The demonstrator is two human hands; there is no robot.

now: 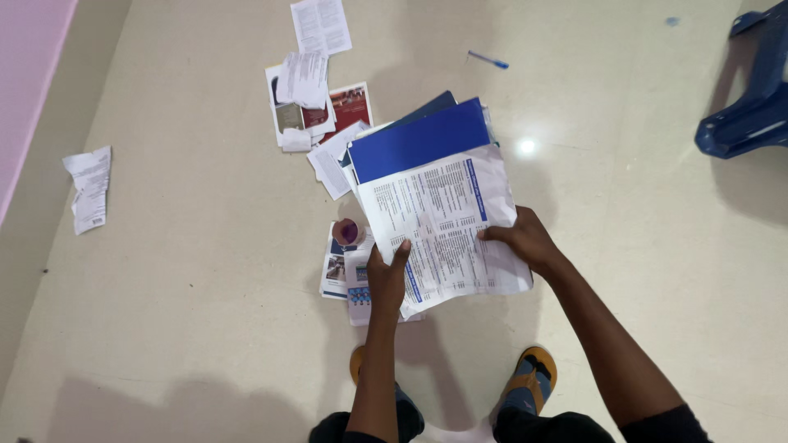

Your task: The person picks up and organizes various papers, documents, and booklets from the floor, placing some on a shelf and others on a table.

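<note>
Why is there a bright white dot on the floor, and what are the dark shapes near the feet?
Head view: the dot is glare from a lamp on the shiny cream tiled floor; the dark shapes are soft shadows of the person, along the bottom edge; the printed white paper sheet held by the left hand and right hand is sharp, though its small print stays unreadable.

A single camera, worn on the person's head, looks almost straight down at the floor [205, 246] from standing height. The held stack of papers [439, 226] sits near the middle of the view. Below the stack the person's feet [525, 377] reach the lower edge; beyond it, scattered leaflets [316, 102] lie toward the top. A blue plastic chair [751, 90] cuts in, well right of the stack.
</note>
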